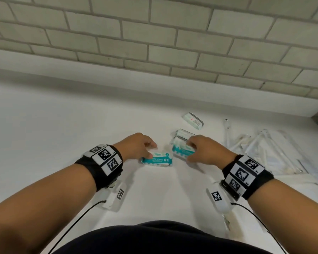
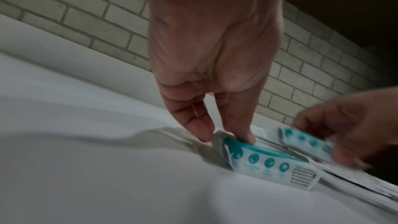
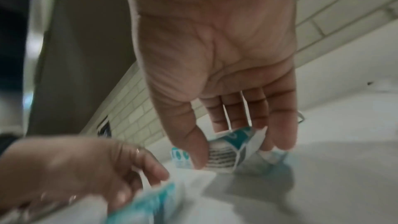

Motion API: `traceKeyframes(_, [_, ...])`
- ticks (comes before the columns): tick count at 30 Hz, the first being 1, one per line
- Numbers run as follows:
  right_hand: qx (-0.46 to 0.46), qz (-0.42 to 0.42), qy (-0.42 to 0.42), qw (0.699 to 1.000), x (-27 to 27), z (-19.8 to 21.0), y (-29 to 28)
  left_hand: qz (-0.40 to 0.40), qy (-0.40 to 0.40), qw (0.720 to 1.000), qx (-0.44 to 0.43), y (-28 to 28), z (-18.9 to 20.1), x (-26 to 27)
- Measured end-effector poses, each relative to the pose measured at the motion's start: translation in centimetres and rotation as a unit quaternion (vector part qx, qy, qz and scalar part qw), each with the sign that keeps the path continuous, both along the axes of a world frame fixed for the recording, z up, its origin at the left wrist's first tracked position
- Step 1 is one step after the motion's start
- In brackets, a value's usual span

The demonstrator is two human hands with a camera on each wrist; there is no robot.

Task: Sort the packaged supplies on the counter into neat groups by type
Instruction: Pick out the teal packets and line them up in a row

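Note:
Two teal-and-white wipes packs sit mid-counter. The nearer pack [image 1: 158, 159] [image 2: 269, 161] lies flat, and my left hand [image 1: 151, 150] [image 2: 224, 135] pinches its left end between thumb and a fingertip. The second teal pack [image 1: 182, 151] [image 3: 224, 154] is tilted, held by my right hand [image 1: 188, 151] [image 3: 239, 153] with the thumb on its near side and fingers over the far side. A white-and-grey pack [image 1: 184, 133] lies right behind it, and another [image 1: 193, 121] lies further back. The wrist views are blurred.
A heap of clear-wrapped long white sticks [image 1: 264, 153] covers the right of the white counter [image 1: 62, 125]. A brick wall [image 1: 154, 43] rises behind a raised ledge. Small white devices with cables hang under both wrists.

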State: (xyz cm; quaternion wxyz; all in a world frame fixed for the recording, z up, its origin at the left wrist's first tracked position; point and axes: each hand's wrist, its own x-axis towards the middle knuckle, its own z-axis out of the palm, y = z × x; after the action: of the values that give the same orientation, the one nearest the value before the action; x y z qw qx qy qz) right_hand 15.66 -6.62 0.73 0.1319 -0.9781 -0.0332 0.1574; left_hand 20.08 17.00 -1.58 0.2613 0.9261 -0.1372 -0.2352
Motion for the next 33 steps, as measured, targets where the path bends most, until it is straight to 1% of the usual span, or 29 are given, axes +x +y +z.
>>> traceKeyframes(2, [0.049,0.002,-0.034,0.998,1.0,0.5,0.9,0.023,0.009,0.999,-0.026,-0.4,-0.3,-0.8])
traceKeyframes(3, [0.053,0.013,-0.046,0.997,1.3,0.5,1.8,0.033,0.011,0.999,-0.037,-0.7,-0.4,-1.2])
traceKeyframes(5, [0.017,0.052,-0.036,0.998,2.0,-0.4,3.5,0.049,0.008,0.997,-0.053,-1.3,-0.7,-1.7])
traceKeyframes(7, [-0.03,0.088,0.01,0.996,2.4,-1.5,4.5,0.059,0.002,0.996,-0.059,-1.6,-0.8,-2.0])
traceKeyframes(9, [-0.017,0.073,0.01,0.997,2.8,-1.6,4.2,0.058,0.005,0.996,-0.063,-1.5,-0.8,-2.2])
traceKeyframes(11, [0.009,0.023,-0.041,0.999,3.2,-1.1,3.1,0.051,0.018,0.996,-0.075,-1.4,-0.8,-2.2])
traceKeyframes(13, [-0.032,0.005,-0.063,0.998,3.5,-1.0,2.1,0.044,0.022,0.996,-0.08,-1.4,-0.8,-2.3])
traceKeyframes(15, [-0.084,0.017,-0.055,0.995,3.7,-1.4,1.6,0.042,0.014,0.996,-0.08,-1.6,-0.8,-2.3])
traceKeyframes(16, [-0.089,0.019,-0.053,0.994,3.7,-1.7,1.3,0.043,0.011,0.996,-0.08,-1.8,-0.8,-2.3])
traceKeyframes(18, [-0.077,0.008,-0.051,0.996,3.9,-2.1,0.6,0.047,0.01,0.995,-0.083,-2.0,-0.9,-2.3])
traceKeyframes(21, [-0.052,-0.004,-0.021,0.998,4.2,-1.7,-0.6,0.053,0.015,0.995,-0.084,-2.0,-1.1,-2.3])
traceKeyframes(22, [-0.014,-0.017,0.0,1.0,4.3,-1.3,-1.0,0.055,0.017,0.995,-0.084,-2.1,-1.1,-2.3])
traceKeyframes(24, [0.091,-0.057,0.045,0.993,4.4,-0.6,-1.4,0.056,0.015,0.995,-0.08,-2.1,-1.2,-2.3])
traceKeyframes(25, [0.109,-0.079,0.054,0.989,4.5,-0.4,-1.5,0.056,0.014,0.995,-0.077,-2.1,-1.3,-2.2])
traceKeyframes(28, [0.043,-0.125,0.018,0.991,5.3,-0.5,-2.2,0.059,0.002,0.996,-0.065,-2.3,-1.2,-2.1])
traceKeyframes(29, [0.044,-0.133,0.012,0.99,5.4,-0.6,-2.2,0.06,-0.004,0.996,-0.06,-2.4,-1.1,-2.1])
traceKeyframes(31, [0.096,-0.143,0.035,0.984,5.4,-0.8,-2.2,0.065,-0.006,0.996,-0.058,-2.5,-1.2,-1.9])
traceKeyframes(32, [0.11,-0.132,0.051,0.984,5.4,-0.8,-2.1,0.069,-0.002,0.996,-0.061,-2.5,-1.2,-1.9])
traceKeyframes(33, [0.105,-0.113,0.056,0.986,5.4,-0.8,-1.9,0.072,0.002,0.995,-0.062,-2.5,-1.1,-1.9])
